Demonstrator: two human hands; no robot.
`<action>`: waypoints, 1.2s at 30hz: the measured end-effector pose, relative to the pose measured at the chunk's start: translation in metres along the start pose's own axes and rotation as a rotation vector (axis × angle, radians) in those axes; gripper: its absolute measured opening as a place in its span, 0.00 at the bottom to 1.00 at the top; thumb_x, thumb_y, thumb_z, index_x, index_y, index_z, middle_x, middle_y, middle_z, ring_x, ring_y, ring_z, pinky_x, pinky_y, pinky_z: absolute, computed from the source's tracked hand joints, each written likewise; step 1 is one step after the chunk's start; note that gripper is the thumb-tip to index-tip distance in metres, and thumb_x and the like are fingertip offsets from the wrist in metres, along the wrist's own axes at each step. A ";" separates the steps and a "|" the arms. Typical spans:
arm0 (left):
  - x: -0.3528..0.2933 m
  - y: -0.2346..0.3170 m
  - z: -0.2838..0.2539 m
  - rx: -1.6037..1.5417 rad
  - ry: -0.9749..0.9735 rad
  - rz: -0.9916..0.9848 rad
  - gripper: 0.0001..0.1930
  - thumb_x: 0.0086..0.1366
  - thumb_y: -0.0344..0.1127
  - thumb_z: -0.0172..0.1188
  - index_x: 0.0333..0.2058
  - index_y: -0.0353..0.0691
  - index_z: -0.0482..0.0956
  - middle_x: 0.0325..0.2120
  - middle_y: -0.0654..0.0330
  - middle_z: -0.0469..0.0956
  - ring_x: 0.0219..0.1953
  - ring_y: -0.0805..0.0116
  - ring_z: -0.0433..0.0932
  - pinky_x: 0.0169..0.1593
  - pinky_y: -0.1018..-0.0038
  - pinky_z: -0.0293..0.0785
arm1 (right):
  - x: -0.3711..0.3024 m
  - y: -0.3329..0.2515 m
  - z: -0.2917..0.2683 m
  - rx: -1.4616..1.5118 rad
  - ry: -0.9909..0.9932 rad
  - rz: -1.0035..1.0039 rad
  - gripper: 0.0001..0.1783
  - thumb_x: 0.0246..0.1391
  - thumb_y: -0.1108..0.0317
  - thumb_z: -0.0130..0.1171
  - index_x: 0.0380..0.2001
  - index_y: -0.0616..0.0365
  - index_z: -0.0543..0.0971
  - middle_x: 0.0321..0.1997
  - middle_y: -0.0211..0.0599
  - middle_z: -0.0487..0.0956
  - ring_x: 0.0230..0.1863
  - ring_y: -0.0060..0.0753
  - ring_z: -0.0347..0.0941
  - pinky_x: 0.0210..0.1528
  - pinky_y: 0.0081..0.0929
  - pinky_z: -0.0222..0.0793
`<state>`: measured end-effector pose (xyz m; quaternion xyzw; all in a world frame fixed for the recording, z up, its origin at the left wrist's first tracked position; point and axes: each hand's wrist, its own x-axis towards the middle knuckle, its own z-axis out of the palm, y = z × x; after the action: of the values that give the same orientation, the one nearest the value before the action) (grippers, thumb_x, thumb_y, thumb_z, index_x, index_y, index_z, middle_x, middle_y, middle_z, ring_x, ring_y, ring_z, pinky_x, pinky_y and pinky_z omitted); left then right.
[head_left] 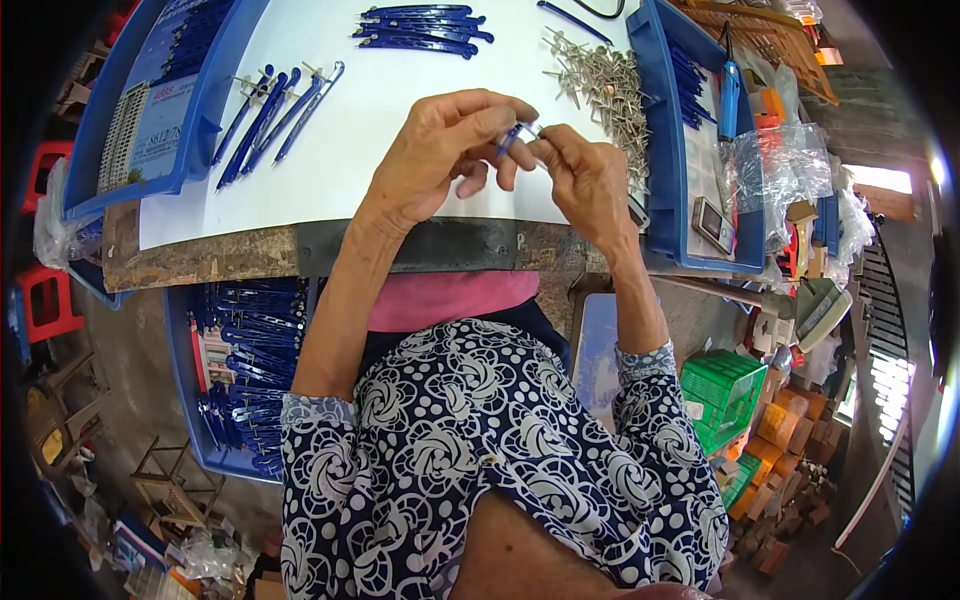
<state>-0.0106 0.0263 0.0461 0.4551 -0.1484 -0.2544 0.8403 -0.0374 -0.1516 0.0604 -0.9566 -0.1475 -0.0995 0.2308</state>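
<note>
Above the white work surface point(350, 130), my two hands meet near its front edge. My left hand point(435, 150) pinches a slim blue strip point(509, 138) between thumb and forefinger, its other fingers loosely curled. Fingertips of my right hand point(588, 182) are closed at the strip's right end on a small bright part, blurred and mostly hidden. Just beyond the right hand lies a heap of small silver pins with flat heads point(605, 95). A stack of blue strips point(420, 28) rests farther back. Left of my hands, several blue strips with silver pins point(270, 120) lie side by side.
Blue trays holding strips flank the surface: the left tray point(205, 135) and the right tray point(672, 170), which also contains a small grey device point(713, 224). Below the table's worn wooden edge point(200, 250) sits another blue bin point(190, 420) full of strips. A green crate point(720, 395) stands lower right.
</note>
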 end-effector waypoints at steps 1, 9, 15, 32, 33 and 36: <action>0.001 0.001 0.001 0.003 -0.001 0.007 0.15 0.61 0.36 0.49 0.43 0.32 0.71 0.22 0.55 0.76 0.17 0.79 0.70 0.15 0.88 0.60 | 0.000 -0.004 -0.004 -0.013 -0.037 -0.031 0.04 0.48 0.71 0.53 0.26 0.59 0.75 0.11 0.39 0.70 0.11 0.36 0.65 0.15 0.28 0.57; 0.012 0.007 0.014 0.308 0.033 0.331 0.19 0.61 0.41 0.49 0.48 0.37 0.68 0.24 0.62 0.78 0.14 0.88 0.52 0.17 0.90 0.49 | 0.000 -0.023 -0.026 0.177 -0.213 -0.110 0.09 0.49 0.67 0.54 0.27 0.63 0.74 0.14 0.42 0.71 0.12 0.35 0.65 0.17 0.27 0.58; 0.019 -0.006 0.006 0.321 0.034 0.312 0.22 0.62 0.43 0.47 0.51 0.37 0.64 0.26 0.61 0.78 0.15 0.87 0.53 0.19 0.90 0.51 | 0.000 -0.035 -0.043 0.364 -0.264 -0.100 0.10 0.50 0.66 0.54 0.25 0.65 0.75 0.13 0.33 0.70 0.12 0.24 0.63 0.16 0.21 0.56; 0.009 0.027 0.019 0.366 -0.029 0.303 0.24 0.62 0.44 0.45 0.52 0.33 0.60 0.22 0.60 0.78 0.19 0.85 0.60 0.24 0.86 0.54 | -0.008 -0.018 -0.016 0.360 -0.127 -0.075 0.08 0.49 0.67 0.54 0.26 0.63 0.74 0.12 0.37 0.66 0.12 0.25 0.61 0.16 0.23 0.54; 0.015 0.024 0.018 0.353 -0.043 0.284 0.26 0.62 0.45 0.46 0.52 0.32 0.59 0.23 0.60 0.78 0.19 0.85 0.60 0.24 0.86 0.54 | -0.010 -0.023 -0.020 0.356 -0.130 -0.075 0.09 0.49 0.66 0.55 0.27 0.63 0.75 0.13 0.38 0.69 0.12 0.28 0.64 0.16 0.23 0.56; 0.023 0.003 0.005 0.365 -0.032 0.272 0.29 0.61 0.48 0.46 0.53 0.30 0.57 0.25 0.59 0.79 0.19 0.85 0.60 0.24 0.86 0.55 | -0.009 -0.038 -0.035 0.391 -0.116 -0.124 0.10 0.49 0.66 0.54 0.27 0.63 0.75 0.15 0.38 0.71 0.14 0.25 0.67 0.17 0.22 0.58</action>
<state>0.0067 0.0119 0.0518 0.5712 -0.2652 -0.1150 0.7682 -0.0624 -0.1377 0.1047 -0.8868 -0.2358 -0.0277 0.3966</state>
